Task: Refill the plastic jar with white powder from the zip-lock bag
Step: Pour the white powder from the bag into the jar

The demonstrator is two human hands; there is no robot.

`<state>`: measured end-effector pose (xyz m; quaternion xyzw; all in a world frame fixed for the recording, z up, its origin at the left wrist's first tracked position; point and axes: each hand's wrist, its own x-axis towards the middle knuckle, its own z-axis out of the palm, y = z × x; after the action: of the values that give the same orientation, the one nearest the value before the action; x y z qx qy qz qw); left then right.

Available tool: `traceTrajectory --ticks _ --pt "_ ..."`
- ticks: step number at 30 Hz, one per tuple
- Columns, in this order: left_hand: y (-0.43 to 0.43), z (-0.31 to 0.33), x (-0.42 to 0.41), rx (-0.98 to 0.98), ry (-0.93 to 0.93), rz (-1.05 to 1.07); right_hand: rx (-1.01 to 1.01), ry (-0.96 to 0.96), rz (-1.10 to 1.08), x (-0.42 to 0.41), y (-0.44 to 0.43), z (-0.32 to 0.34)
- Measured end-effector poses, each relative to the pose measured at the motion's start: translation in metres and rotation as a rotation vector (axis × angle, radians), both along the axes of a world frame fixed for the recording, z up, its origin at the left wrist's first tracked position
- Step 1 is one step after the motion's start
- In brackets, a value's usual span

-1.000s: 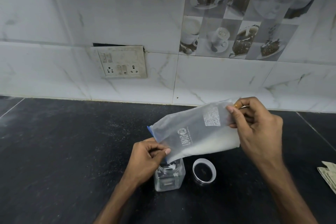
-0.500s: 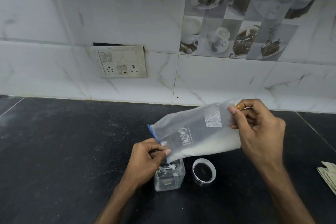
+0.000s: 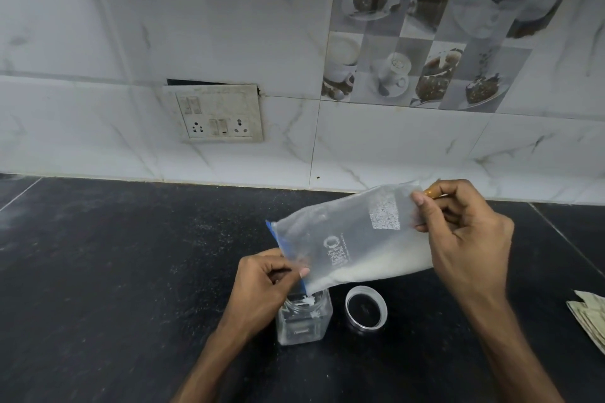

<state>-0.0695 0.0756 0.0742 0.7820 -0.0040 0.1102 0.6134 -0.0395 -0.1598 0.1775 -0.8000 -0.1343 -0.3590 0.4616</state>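
Observation:
A clear zip-lock bag (image 3: 353,239) with a blue zip strip and white powder along its lower edge is held tilted, mouth down to the left. My left hand (image 3: 262,288) pinches the bag's mouth corner just above the jar. My right hand (image 3: 465,239) grips the bag's raised far end. The square clear plastic jar (image 3: 304,321) stands open on the black counter, under the bag's mouth. A little white powder shows at the jar's neck. The jar's round lid (image 3: 366,309) lies upside down to the right of the jar.
The black stone counter (image 3: 131,271) runs to a white marble-tiled wall with a switch and socket plate (image 3: 217,113). Folded paper (image 3: 589,317) lies at the right edge of the counter.
The bag's mouth has dropped slightly toward the jar opening and the powder has slid closer to the mouth. Both hands keep their grip.

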Motion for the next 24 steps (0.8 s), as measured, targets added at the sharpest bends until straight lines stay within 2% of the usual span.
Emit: traceTrajectory --ticks 24 --pt "0.0012 0.0035 -0.0052 0.041 0.003 0.014 0.041 -0.03 -0.017 0.0015 0.0097 -0.0023"
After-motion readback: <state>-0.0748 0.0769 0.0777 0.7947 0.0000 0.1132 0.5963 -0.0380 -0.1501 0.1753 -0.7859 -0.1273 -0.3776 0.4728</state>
